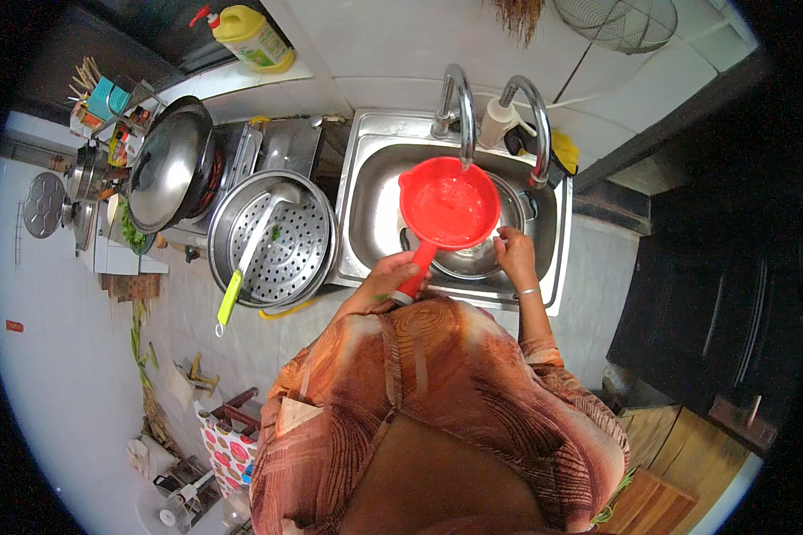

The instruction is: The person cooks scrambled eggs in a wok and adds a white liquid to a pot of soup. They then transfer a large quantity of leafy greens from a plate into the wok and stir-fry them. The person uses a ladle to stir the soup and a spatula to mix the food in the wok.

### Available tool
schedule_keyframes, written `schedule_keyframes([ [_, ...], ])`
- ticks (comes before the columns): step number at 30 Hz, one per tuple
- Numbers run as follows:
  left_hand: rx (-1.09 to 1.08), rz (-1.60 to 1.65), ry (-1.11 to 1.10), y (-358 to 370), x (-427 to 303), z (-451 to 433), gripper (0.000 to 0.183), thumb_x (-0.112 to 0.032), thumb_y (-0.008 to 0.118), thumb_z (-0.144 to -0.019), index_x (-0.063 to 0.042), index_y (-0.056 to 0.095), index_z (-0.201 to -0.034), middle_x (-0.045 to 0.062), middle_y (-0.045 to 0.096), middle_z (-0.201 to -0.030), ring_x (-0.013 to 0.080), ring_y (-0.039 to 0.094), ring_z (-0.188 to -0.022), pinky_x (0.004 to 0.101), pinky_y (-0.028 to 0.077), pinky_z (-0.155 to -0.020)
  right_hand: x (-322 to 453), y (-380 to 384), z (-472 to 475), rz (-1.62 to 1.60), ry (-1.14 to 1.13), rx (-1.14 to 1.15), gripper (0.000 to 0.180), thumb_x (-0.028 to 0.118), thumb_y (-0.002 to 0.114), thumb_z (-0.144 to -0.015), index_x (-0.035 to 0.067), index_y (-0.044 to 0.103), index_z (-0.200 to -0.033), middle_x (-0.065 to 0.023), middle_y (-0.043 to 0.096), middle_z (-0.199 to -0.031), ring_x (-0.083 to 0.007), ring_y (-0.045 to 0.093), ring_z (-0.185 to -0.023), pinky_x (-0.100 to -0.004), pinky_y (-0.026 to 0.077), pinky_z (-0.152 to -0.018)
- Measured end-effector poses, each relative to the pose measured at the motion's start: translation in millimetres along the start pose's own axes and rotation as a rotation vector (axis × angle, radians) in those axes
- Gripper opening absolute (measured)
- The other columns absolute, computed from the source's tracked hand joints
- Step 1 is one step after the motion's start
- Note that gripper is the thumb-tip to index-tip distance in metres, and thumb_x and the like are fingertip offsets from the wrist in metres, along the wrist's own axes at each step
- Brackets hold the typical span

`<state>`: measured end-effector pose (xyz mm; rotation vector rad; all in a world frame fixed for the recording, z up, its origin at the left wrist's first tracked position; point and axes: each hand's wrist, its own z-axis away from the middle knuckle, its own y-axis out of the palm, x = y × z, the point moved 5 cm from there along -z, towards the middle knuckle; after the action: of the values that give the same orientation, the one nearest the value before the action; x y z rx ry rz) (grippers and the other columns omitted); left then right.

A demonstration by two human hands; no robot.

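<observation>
My left hand (391,275) is closed around the handle of a red plastic water dipper (449,200). The dipper is over the stainless steel sink (374,194), and clear water shows in its bowl. Right above its far rim is the tip of a chrome faucet (468,114). Close to the dipper's right rim is my right hand (516,257), fingers partly curled; whether they touch the rim is unclear. Under the dipper, a round metal pan (511,200) with dark handles sits in the sink, mostly hidden.
Left of the sink, a perforated steamer pan (301,234) holds a green-handled spatula (231,297). A lidded wok (170,167) stands beyond it. Behind the sink are a second faucet (543,134), a white bottle (496,124) and a yellow-black glove or cloth (564,150).
</observation>
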<state>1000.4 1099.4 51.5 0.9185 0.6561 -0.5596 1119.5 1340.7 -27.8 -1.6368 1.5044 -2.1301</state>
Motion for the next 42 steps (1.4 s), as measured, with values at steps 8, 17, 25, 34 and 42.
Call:
schedule_keyframes([
  [8,-0.008,-0.02,-0.03,-2,5,-2,0.041,-0.023,0.061,-0.087,0.0,0.052,-0.12,0.004,0.061,-0.096,0.0107,0.058,-0.08,0.0239,0.048,-0.072,4,0,-6,-0.004,0.009,0.052,0.022,0.012,0.064,-0.076,-0.001,0.065,-0.094,-0.0218,0.065,-0.087,-0.0363,0.064,-0.078,-0.0419,0.051,-0.07],
  [17,-0.014,-0.038,-0.031,0,5,-4,0.041,-0.022,0.061,-0.087,0.0,0.052,-0.12,0.003,0.06,-0.094,0.0098,0.056,-0.079,0.0238,0.047,-0.072,2,-1,-9,0.035,-0.007,0.076,0.022,0.015,0.063,-0.078,-0.001,0.064,-0.093,-0.0214,0.065,-0.088,-0.0364,0.063,-0.079,-0.0424,0.05,-0.071],
  [25,-0.055,-0.062,-0.039,5,2,-3,0.04,-0.022,0.06,-0.087,-0.001,0.052,-0.12,0.003,0.061,-0.096,0.0101,0.057,-0.08,0.0236,0.047,-0.072,-5,2,-9,0.044,-0.002,0.093,0.022,0.016,0.063,-0.078,0.0,0.065,-0.093,-0.0218,0.065,-0.087,-0.037,0.063,-0.08,-0.0428,0.05,-0.072],
  [34,-0.058,-0.011,-0.038,2,8,-5,0.036,-0.017,0.06,-0.088,0.002,0.052,-0.117,0.007,0.062,-0.094,0.0115,0.059,-0.078,0.0239,0.05,-0.069,-7,2,-7,0.017,0.045,0.113,0.021,0.015,0.063,-0.078,0.0,0.065,-0.093,-0.0224,0.064,-0.085,-0.0363,0.063,-0.078,-0.0428,0.05,-0.071],
  [42,-0.107,0.022,-0.074,8,4,0,0.036,-0.018,0.061,-0.088,0.002,0.052,-0.116,0.006,0.061,-0.093,0.011,0.059,-0.077,0.0231,0.049,-0.066,-6,3,-5,0.035,-0.005,0.085,0.022,0.013,0.063,-0.078,-0.002,0.064,-0.094,-0.0212,0.065,-0.086,-0.0337,0.065,-0.074,-0.0399,0.051,-0.068],
])
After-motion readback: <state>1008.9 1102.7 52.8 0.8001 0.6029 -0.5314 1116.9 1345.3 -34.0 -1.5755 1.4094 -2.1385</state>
